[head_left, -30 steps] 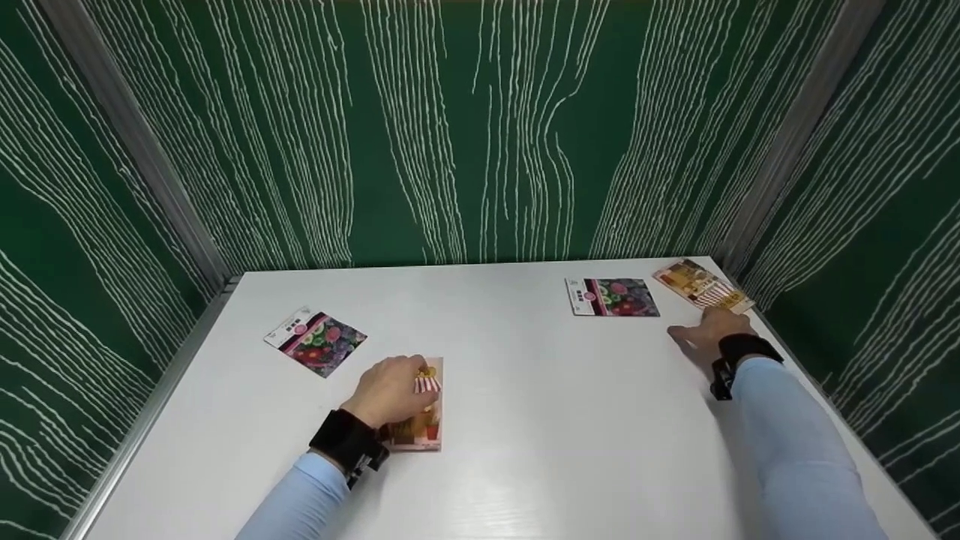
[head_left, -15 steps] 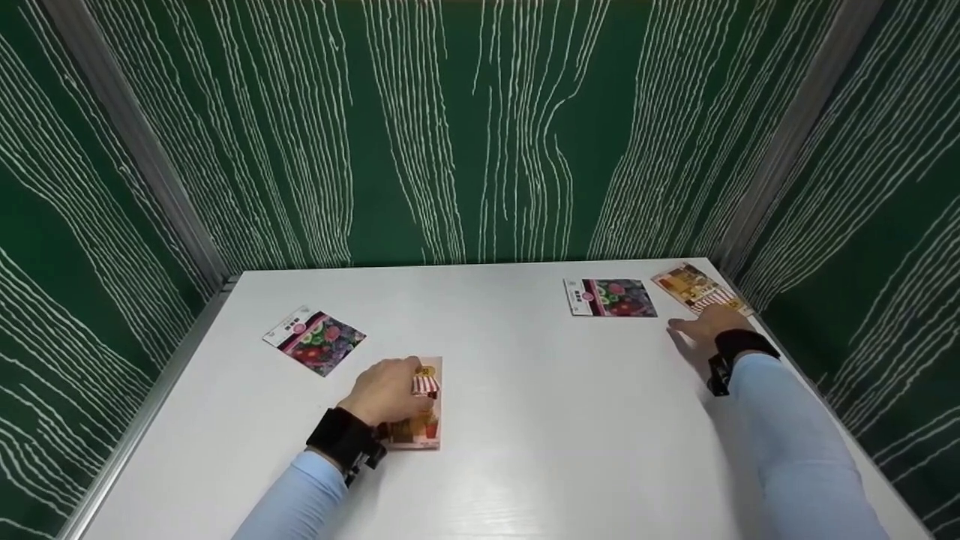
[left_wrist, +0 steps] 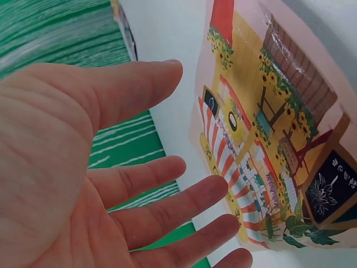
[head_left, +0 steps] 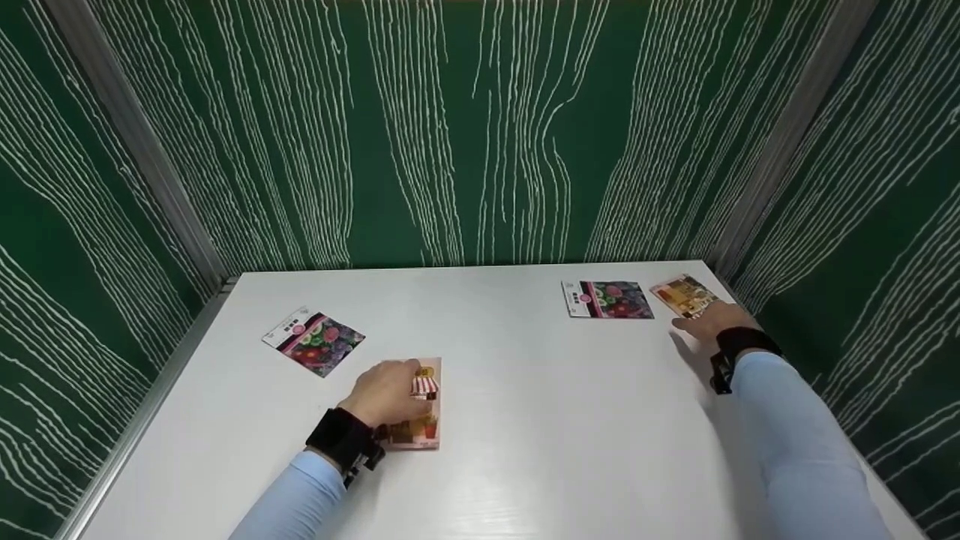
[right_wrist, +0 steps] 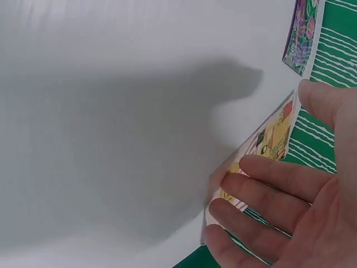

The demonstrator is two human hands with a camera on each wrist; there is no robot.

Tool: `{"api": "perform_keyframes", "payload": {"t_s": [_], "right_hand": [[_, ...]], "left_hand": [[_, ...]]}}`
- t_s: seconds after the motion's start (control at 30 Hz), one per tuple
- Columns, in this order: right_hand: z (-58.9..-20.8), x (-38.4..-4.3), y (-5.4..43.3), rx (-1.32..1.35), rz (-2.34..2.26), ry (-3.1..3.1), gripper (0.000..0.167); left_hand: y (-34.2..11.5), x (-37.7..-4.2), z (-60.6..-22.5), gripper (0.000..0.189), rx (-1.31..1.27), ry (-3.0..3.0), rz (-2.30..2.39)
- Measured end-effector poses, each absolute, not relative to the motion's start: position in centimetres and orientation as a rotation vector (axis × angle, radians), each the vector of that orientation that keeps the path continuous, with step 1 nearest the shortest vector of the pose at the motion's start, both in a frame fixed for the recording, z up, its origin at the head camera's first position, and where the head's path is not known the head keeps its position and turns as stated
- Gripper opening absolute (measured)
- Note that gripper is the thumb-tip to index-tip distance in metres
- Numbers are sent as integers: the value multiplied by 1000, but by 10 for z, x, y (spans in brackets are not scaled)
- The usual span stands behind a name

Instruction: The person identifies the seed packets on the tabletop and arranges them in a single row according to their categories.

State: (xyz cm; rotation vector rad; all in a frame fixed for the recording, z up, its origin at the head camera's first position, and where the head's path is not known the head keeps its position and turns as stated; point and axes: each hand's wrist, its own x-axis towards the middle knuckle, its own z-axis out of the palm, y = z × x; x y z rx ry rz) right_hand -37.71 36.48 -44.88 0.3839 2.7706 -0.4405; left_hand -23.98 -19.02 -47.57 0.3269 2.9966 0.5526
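My left hand (head_left: 384, 394) is over a pink-edged packet (head_left: 426, 433) printed with a yellow shop front and striped awning. In the left wrist view, its fingers are spread and loosely bent, with the fingertips overlapping the packet's awning edge. My right hand (head_left: 712, 322) reaches over a matching shop-front packet (head_left: 684, 295) at the back right corner, hiding its near end. Seen from the right wrist, the fingers (right_wrist: 273, 195) lie nearly straight over that packet's edge, thumb held apart. Neither hand grips anything.
Two packets with colourful flowers lie flat on the white table (head_left: 510, 397): a left flower packet (head_left: 313, 341) and a right flower packet (head_left: 609, 300) beside the right shop-front packet. Green walls (head_left: 465, 150) with white wavy lines and grey corner posts (head_left: 780, 142) enclose the table.
My right hand has moved slightly over the shop-front packet and now covers its striped awning, which showed earlier. My left hand has stayed nearly still over its packet.
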Motion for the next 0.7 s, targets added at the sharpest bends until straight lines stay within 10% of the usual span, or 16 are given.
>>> {"api": "perform_keyframes", "payload": {"t_s": [0.7], "right_hand": [[-443, -372, 397, 256, -519, 3046, 66]], "left_hand": [[-188, -237, -468, 56, 340, 3016, 498]]}}
